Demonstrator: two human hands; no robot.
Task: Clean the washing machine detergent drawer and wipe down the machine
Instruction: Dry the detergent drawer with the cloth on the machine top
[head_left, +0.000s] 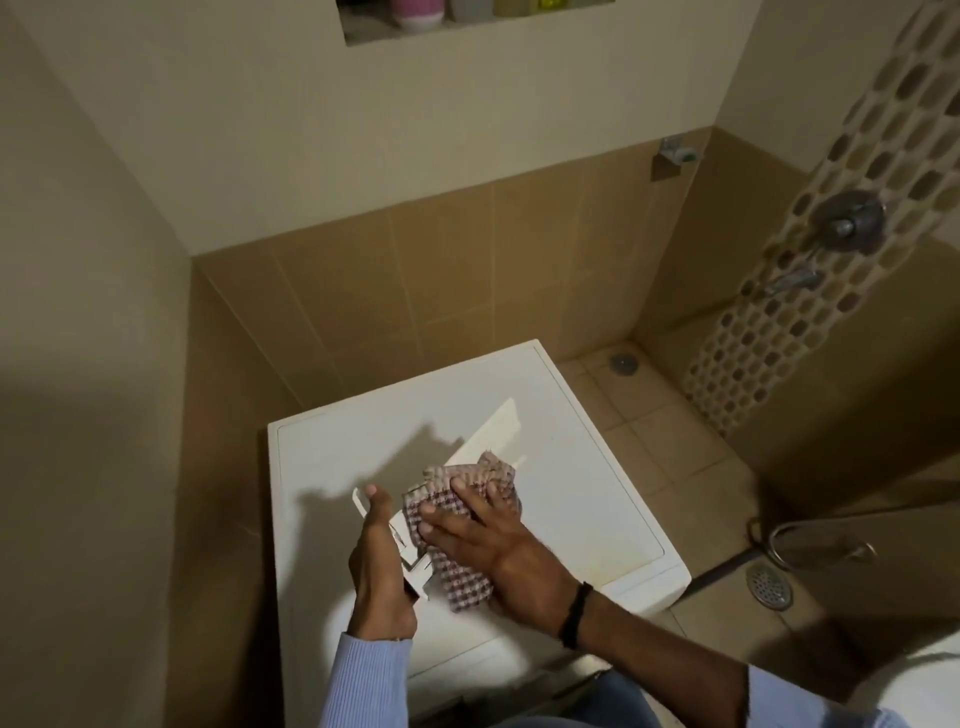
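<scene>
The white detergent drawer (496, 428) lies on top of the white washing machine (582, 499), its front panel pointing to the far right. My left hand (382, 566) grips the drawer's near end from the left side. My right hand (480, 538) presses a checked red-and-white cloth (457, 499) down onto the drawer with straight, spread fingers. The cloth hides the drawer's middle part.
Tiled walls close in behind and to the left of the machine. To the right lies the tiled shower floor with a round drain (769, 586), a small drain (623, 362) in the corner and shower taps (847, 221) on the wall. A wall niche (467, 18) holds bottles.
</scene>
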